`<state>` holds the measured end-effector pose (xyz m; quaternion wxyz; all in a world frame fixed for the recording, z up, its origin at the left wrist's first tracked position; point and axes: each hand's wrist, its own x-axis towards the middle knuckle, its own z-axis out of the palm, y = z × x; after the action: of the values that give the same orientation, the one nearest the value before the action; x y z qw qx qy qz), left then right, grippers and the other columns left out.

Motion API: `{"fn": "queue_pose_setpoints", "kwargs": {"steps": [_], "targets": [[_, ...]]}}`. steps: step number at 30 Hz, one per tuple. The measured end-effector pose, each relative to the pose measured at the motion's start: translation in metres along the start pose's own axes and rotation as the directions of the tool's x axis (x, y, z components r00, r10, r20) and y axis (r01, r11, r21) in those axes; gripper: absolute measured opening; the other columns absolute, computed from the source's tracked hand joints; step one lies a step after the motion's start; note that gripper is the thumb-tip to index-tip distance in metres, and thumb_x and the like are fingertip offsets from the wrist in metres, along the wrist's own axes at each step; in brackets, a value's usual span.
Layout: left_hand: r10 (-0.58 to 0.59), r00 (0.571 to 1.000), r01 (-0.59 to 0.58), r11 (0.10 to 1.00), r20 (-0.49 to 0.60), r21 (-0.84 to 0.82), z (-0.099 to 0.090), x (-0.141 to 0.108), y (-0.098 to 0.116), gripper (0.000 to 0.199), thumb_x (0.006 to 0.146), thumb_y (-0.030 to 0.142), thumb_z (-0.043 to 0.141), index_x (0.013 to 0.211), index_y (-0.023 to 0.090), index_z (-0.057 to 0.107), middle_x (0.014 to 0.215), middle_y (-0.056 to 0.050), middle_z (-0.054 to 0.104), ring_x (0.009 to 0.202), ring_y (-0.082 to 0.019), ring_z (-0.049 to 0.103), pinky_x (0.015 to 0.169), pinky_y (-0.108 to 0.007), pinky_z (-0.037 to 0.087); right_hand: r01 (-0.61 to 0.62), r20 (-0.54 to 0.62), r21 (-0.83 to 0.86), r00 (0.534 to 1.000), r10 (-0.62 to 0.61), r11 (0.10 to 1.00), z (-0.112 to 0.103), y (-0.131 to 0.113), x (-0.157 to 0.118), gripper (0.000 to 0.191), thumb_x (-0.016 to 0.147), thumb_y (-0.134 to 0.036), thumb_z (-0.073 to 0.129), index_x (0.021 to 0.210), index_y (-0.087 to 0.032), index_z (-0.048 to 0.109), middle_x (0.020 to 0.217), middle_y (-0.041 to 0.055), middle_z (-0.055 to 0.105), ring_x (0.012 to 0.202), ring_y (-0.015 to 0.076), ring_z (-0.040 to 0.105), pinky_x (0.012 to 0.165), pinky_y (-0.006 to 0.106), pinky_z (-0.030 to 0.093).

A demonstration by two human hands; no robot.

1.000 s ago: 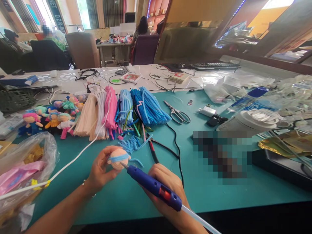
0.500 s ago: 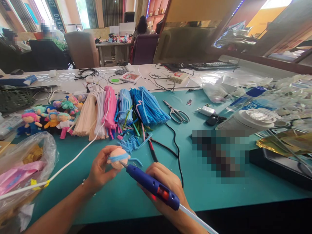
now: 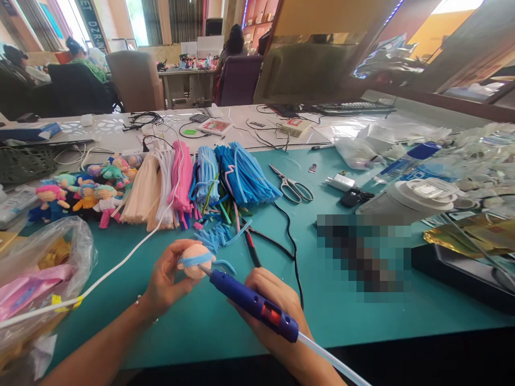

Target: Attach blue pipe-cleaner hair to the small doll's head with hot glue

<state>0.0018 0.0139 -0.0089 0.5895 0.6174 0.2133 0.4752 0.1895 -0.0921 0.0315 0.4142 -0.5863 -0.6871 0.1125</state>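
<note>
The left hand (image 3: 167, 281) holds a peach ball (image 3: 195, 261) wrapped in blue pipe cleaner (image 3: 196, 259), the right hand (image 3: 273, 311) touching a glue gun's (image 3: 251, 304) tip to it over the teal mat (image 3: 341, 321).

A: What finish is seen on the glue gun (image 3: 253, 305) gripped in the right hand (image 3: 273, 305)?

B: Glossy blue plastic, with a translucent glue stick at 5 o'clock.

A: And the ball (image 3: 194, 261) held in the left hand (image 3: 164, 281)?

B: Matt, fuzzy peach cloth, banded by a fuzzy blue pipe cleaner (image 3: 197, 259).

A: The surroundings?

B: A smooth matt teal mat (image 3: 341, 316); shiny metal scissors (image 3: 290, 186) at 1 o'clock; a crinkled glossy plastic bag (image 3: 44, 268) at 9 o'clock.
</note>
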Motion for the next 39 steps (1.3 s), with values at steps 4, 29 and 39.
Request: {"fn": "queue_pose_setpoints", "kwargs": {"steps": [4, 29, 39], "targets": [[-0.022, 1.0, 0.022, 1.0, 0.01, -0.017, -0.0003, -0.0001, 0.0002, 0.043, 0.073, 0.018, 0.073, 0.114, 0.021, 0.062, 0.115, -0.011, 0.064, 0.104, -0.026, 0.063, 0.092, -0.042, 0.051, 0.037, -0.046, -0.031, 0.998, -0.039, 0.999, -0.0002, 0.0004, 0.0019, 0.028, 0.084, -0.02, 0.055, 0.063, -0.023, 0.036, 0.056, -0.0039, 0.044, 0.05, 0.0127, 0.042, 0.047, 0.025, 0.032], [-0.002, 1.0, 0.002, 1.0, 0.011, -0.03, 0.0008, 0.0023, 0.0037, 0.042, 0.072, 0.018, 0.074, 0.112, 0.023, 0.063, 0.11, -0.009, 0.067, 0.099, -0.026, 0.065, 0.088, -0.04, 0.053, 0.011, -0.045, -0.011, 0.999, -0.012, 1.0, -0.0038, -0.0003, 0.0, 0.026, 0.084, -0.018, 0.057, 0.066, -0.023, 0.039, 0.058, -0.0036, 0.046, 0.052, 0.0126, 0.043, 0.049, 0.025, 0.033], [0.0, 1.0, 0.0, 0.999, 0.006, -0.039, 0.001, 0.0018, 0.0021, 0.041, 0.072, 0.019, 0.075, 0.111, 0.023, 0.063, 0.111, -0.009, 0.067, 0.101, -0.026, 0.064, 0.09, -0.04, 0.051, 0.009, -0.031, -0.053, 0.999, -0.01, 0.999, -0.0046, 0.0018, -0.0018, 0.028, 0.085, -0.02, 0.056, 0.064, -0.023, 0.038, 0.055, -0.0035, 0.045, 0.051, 0.0127, 0.043, 0.047, 0.025, 0.033]]}}
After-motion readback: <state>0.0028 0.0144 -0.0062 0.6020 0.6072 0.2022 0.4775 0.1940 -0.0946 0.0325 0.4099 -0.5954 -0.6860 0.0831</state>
